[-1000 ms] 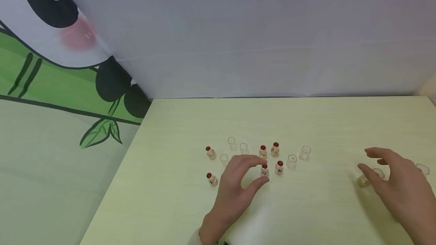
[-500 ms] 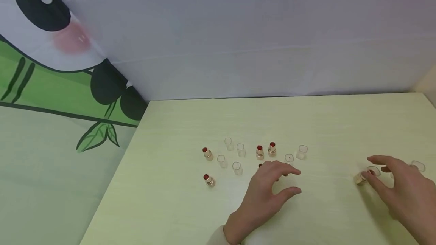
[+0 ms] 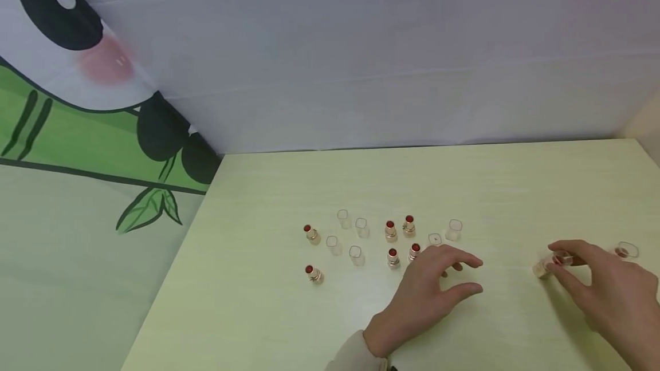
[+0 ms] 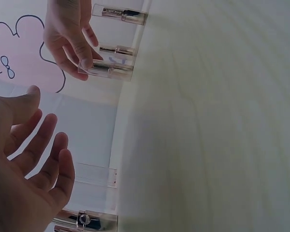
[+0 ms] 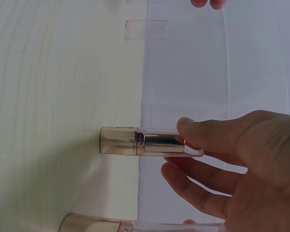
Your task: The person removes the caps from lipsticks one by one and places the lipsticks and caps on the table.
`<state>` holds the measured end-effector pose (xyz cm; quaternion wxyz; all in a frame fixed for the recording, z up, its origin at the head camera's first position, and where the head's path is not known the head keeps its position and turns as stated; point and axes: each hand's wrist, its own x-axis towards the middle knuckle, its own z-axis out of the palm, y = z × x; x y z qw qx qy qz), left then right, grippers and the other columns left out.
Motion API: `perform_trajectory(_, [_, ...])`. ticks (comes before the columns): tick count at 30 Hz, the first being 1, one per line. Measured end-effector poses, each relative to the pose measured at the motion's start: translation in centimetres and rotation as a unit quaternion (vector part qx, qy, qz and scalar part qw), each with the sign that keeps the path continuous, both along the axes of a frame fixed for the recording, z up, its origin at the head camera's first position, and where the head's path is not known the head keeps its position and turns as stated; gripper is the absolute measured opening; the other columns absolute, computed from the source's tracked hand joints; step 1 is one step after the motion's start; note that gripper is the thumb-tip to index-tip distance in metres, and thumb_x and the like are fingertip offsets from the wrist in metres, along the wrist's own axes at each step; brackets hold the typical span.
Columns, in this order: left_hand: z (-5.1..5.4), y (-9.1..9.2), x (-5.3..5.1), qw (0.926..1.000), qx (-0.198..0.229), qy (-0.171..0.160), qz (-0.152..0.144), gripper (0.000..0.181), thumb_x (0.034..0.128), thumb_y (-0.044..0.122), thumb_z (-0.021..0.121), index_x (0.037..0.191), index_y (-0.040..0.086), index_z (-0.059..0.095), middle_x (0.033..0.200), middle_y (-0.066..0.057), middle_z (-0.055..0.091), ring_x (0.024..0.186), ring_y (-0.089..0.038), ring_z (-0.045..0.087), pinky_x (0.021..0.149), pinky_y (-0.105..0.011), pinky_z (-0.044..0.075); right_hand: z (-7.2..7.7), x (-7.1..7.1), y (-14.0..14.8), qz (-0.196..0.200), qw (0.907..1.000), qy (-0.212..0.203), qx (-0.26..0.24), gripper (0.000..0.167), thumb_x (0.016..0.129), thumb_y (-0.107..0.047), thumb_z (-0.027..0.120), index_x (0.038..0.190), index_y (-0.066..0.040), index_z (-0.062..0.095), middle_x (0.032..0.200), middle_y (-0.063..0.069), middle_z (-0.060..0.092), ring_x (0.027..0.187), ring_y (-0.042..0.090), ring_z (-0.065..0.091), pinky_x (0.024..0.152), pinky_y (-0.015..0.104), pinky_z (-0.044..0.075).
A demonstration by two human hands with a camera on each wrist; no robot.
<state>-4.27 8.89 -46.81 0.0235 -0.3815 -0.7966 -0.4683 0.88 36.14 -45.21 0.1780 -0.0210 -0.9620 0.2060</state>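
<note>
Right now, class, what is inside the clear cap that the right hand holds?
Inside the cap is a shiny tube, next to the gold base; the head view also shows a red tip. What the right hand covers cannot be seen.

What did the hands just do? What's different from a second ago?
The left hand moved right, toward the right hand, whose thumb and fingers closed in on a capped lipstick. The uncapped lipsticks and loose clear caps stayed put.
</note>
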Motion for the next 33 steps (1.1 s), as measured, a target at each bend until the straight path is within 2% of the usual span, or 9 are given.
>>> perform_trajectory(3, [-0.1, 0.2, -0.1, 0.9995, -0.015, 0.028, 0.009, 0.03, 0.0943, 0.023, 0.079, 0.122, 0.018, 0.071, 0.116, 0.007, 0.074, 0.1, -0.009, 0.066, 0.085, -0.005, 0.044, 0.1, -0.1, -0.1, -0.004, 1.0, 0.004, -0.004, 0.029, 0.084, -0.002, 0.081, 0.111, -0.005, 0.071, 0.092, 0.022, 0.076, 0.044, -0.004, 0.034, 0.07, 0.054, 0.041])
perform_trajectory(6, [-0.2, 0.5, -0.4, 0.998, -0.032, 0.051, 0.018, 0.029, 0.0944, 0.025, 0.079, 0.122, 0.021, 0.071, 0.116, 0.012, 0.073, 0.099, -0.004, 0.066, 0.084, -0.004, 0.044, 0.4, -0.2, -0.2, -0.013, 0.9996, -0.005, -0.024, 0.028, 0.085, -0.005, 0.081, 0.112, -0.004, 0.072, 0.094, 0.024, 0.075, 0.05, -0.008, 0.039, 0.091, 0.066, 0.032])
perform_trajectory(8, [-0.1, 0.7, -0.5, 0.997, -0.043, 0.06, 0.023, 0.03, 0.0944, 0.026, 0.079, 0.123, 0.022, 0.071, 0.117, 0.014, 0.073, 0.099, -0.002, 0.066, 0.084, -0.004, 0.044, 0.6, -0.2, -0.3, -0.017, 0.9995, 0.002, -0.027, 0.028, 0.086, -0.007, 0.081, 0.112, -0.005, 0.072, 0.093, 0.023, 0.075, 0.051, -0.008, 0.038, 0.092, 0.065, 0.031])
perform_trajectory(14, [-0.1, 1.6, -1.1, 0.9968, -0.07, 0.034, 0.019, 0.033, 0.0954, 0.03, 0.078, 0.127, 0.024, 0.069, 0.123, 0.016, 0.072, 0.102, -0.001, 0.066, 0.084, -0.001, 0.04, 1.1, -0.3, -1.0, -0.012, 0.9982, 0.038, -0.045, 0.025, 0.087, -0.009, 0.081, 0.111, -0.008, 0.074, 0.089, 0.021, 0.075, 0.048, -0.016, 0.036, 0.096, 0.06, 0.028])
perform_trajectory(21, [-0.2, 3.0, -1.8, 0.9945, -0.102, 0.016, 0.021, 0.035, 0.0973, 0.035, 0.075, 0.13, 0.028, 0.067, 0.124, 0.018, 0.07, 0.103, 0.004, 0.065, 0.08, 0.002, 0.036, 1.1, -0.6, -2.2, 0.01, 0.997, 0.038, -0.066, 0.028, 0.086, -0.008, 0.083, 0.112, -0.01, 0.073, 0.091, 0.016, 0.077, 0.085, -0.04, 0.024, 0.097, 0.065, 0.022])
perform_trajectory(24, [-0.4, 3.6, -2.1, 0.994, -0.108, 0.006, 0.017, 0.036, 0.0974, 0.036, 0.075, 0.132, 0.028, 0.067, 0.125, 0.017, 0.071, 0.103, 0.004, 0.064, 0.08, 0.001, 0.036, 1.1, -0.8, -2.8, 0.027, 0.9965, 0.045, -0.065, 0.032, 0.083, -0.005, 0.084, 0.112, -0.011, 0.073, 0.089, 0.013, 0.078, 0.086, -0.036, 0.033, 0.095, 0.063, 0.024])
perform_trajectory(28, [-0.7, 4.3, -2.3, 0.9928, -0.119, -0.008, 0.01, 0.039, 0.0978, 0.037, 0.074, 0.135, 0.027, 0.066, 0.129, 0.018, 0.07, 0.102, 0.008, 0.063, 0.081, 0.001, 0.037, 1.2, -1.1, -3.2, 0.041, 0.996, 0.052, -0.061, 0.037, 0.079, -0.004, 0.086, 0.113, -0.012, 0.073, 0.089, 0.011, 0.078, 0.078, -0.011, 0.057, 0.095, 0.061, 0.026])
perform_trajectory(31, [-0.7, 4.7, -2.4, 0.9909, -0.133, -0.014, 0.014, 0.04, 0.0983, 0.039, 0.073, 0.136, 0.029, 0.065, 0.13, 0.02, 0.07, 0.101, 0.011, 0.061, 0.081, 0.0, 0.037, 1.3, -1.3, -3.5, 0.048, 0.9952, 0.056, -0.064, 0.038, 0.078, -0.003, 0.087, 0.113, -0.012, 0.074, 0.089, 0.011, 0.078, 0.079, -0.015, 0.055, 0.096, 0.062, 0.026])
perform_trajectory(33, [-0.7, 4.8, -2.4, 0.99, -0.139, -0.015, 0.02, 0.04, 0.0983, 0.039, 0.073, 0.136, 0.029, 0.065, 0.129, 0.021, 0.07, 0.099, 0.013, 0.061, 0.08, 0.0, 0.037, 1.5, -1.4, -3.7, 0.051, 0.9946, 0.058, -0.07, 0.039, 0.078, -0.004, 0.087, 0.113, -0.012, 0.074, 0.09, 0.01, 0.078, 0.084, -0.027, 0.044, 0.097, 0.062, 0.025])
